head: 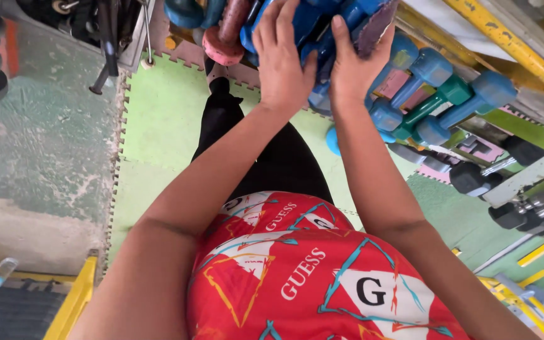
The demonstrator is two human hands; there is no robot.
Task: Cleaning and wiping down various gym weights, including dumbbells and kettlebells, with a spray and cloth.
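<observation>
Both your hands are up on the pile of blue dumbbells [322, 28] at the top of the view. Your left hand [283, 60] lies mostly flat over one, fingers spread and only lightly curled, so it looks more like pressing or steadying than a proper grab. Your right hand [355, 63] is wrapped further around the next one, thumb on the near side and fingers over the far side. I can't tell if either hand has actually closed all the way round, since the fingertips disappear behind the weights.

That blue dumbbell sits in a heap with others: a pink dumbbell [225, 34] just to the left, and a teal dumbbell [439, 101] plus more blue ones stacked beside it on the right, all touching. Black dumbbells [524, 208] lie further right, well apart. Under you is the green foam mat [158, 119].

To me this looks like the grasp stage, hands settled on the weight but nothing lifted clear yet. Since it's jammed in against its neighbours, I'd say you need a firm two-handed hold on it and a clean pull towards you, watching that the ones leaning on it don't roll off onto the mat.
</observation>
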